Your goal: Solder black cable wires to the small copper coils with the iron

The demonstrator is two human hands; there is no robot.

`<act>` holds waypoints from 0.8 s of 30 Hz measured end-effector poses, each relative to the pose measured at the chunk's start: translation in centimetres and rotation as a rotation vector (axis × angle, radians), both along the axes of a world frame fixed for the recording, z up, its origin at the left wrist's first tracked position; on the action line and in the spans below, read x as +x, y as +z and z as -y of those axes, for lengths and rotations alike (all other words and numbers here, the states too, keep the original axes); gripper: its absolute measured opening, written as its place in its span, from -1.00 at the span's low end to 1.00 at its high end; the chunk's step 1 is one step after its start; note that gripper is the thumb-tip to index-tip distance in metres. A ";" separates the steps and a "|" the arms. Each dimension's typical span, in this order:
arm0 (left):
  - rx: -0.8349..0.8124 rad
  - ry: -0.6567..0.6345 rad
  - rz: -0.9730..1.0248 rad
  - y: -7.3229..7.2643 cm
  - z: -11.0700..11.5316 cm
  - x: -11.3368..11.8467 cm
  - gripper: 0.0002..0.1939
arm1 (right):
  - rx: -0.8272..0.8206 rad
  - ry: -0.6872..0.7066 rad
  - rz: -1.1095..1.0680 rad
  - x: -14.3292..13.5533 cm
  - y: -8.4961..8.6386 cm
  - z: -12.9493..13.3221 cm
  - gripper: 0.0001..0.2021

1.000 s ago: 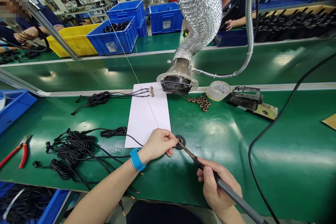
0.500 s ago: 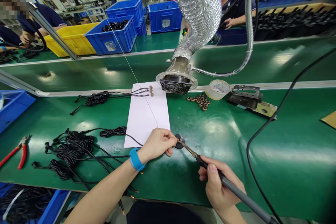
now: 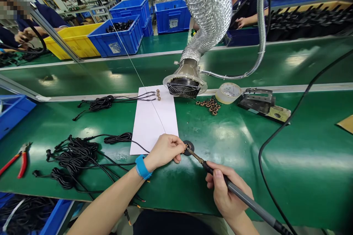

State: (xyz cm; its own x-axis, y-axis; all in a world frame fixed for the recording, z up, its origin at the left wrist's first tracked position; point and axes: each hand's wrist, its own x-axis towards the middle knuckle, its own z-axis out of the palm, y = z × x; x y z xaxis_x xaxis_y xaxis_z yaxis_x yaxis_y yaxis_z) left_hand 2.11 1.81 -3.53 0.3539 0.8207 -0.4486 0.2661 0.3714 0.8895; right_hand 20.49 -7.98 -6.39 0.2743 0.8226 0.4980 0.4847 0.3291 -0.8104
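Note:
My left hand [image 3: 167, 149], a blue band [image 3: 143, 167] on its wrist, pinches at the edge of a small black round base [image 3: 189, 148]. A thin solder wire [image 3: 138, 74] runs down from above into this hand. A black cable [image 3: 140, 147] also leads beneath it; whether the fingers grip the cable is hidden. On the base sits a small ring of copper-coloured contacts [image 3: 188, 147]. My right hand [image 3: 227, 191] is wrapped round the grey handle of a soldering iron [image 3: 246, 200], whose tip reaches the contacts beside my left fingertips.
White paper [image 3: 154, 125] lies behind my left hand, with small metal parts [image 3: 158, 95] on it. Bundled black cables [image 3: 79, 154] and red-handled cutters [image 3: 24, 159] lie left. A fume duct [image 3: 184, 86] hangs ahead; copper parts [image 3: 212, 106], tape roll [image 3: 228, 93] and iron stand [image 3: 261, 106] stand behind.
My right hand and the soldering iron have shifted slightly left. The smoke or glare over the contacts has gone, and their ring shows more clearly. My left hand stays nearly still.

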 end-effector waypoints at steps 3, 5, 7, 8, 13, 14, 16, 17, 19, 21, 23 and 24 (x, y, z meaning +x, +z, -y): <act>0.000 0.002 0.004 0.0 0.0 0.0 -0.88 | 0.003 -0.025 -0.039 0.0 -0.1 0.1 -0.82; -0.001 0.003 0.002 0.0 -0.1 0.0 -0.89 | 0.009 -0.053 -0.079 0.0 -0.3 0.2 -0.82; -0.004 0.005 -0.002 -0.1 -0.1 0.0 -0.89 | 0.012 -0.077 -0.109 0.0 -0.4 0.3 -0.82; -0.006 0.007 -0.004 -0.1 -0.1 0.0 -0.89 | 0.013 -0.084 -0.116 0.0 -0.5 0.3 -0.82; -0.013 0.011 -0.008 0.0 0.0 0.1 -0.87 | 0.029 -0.106 -0.136 -0.2 -0.6 0.4 -0.83; -0.014 0.011 -0.010 0.1 0.0 0.1 -0.87 | 0.030 -0.109 -0.141 -0.2 -0.6 0.3 -0.83; -0.013 0.012 -0.014 0.2 0.0 0.2 -0.87 | 0.037 -0.112 -0.145 -0.2 -0.6 0.3 -0.83; -0.014 0.014 -0.015 0.3 0.0 0.2 -0.87 | 0.043 -0.110 -0.142 -0.2 -0.6 0.3 -0.83; -0.015 0.016 -0.013 0.3 0.0 0.2 -0.88 | 0.056 -0.111 -0.134 -0.3 -0.5 0.3 -0.83; -0.013 0.014 -0.011 0.2 0.0 0.2 -0.89 | 0.069 -0.118 -0.125 -0.3 -0.5 0.3 -0.83; -0.006 0.011 -0.014 0.1 -0.1 0.2 -0.90 | 0.085 -0.119 -0.122 -0.4 -0.3 0.2 -0.83; -0.002 0.010 -0.015 0.1 -0.1 0.2 -0.90 | 0.093 -0.110 -0.118 -0.4 -0.3 0.2 -0.82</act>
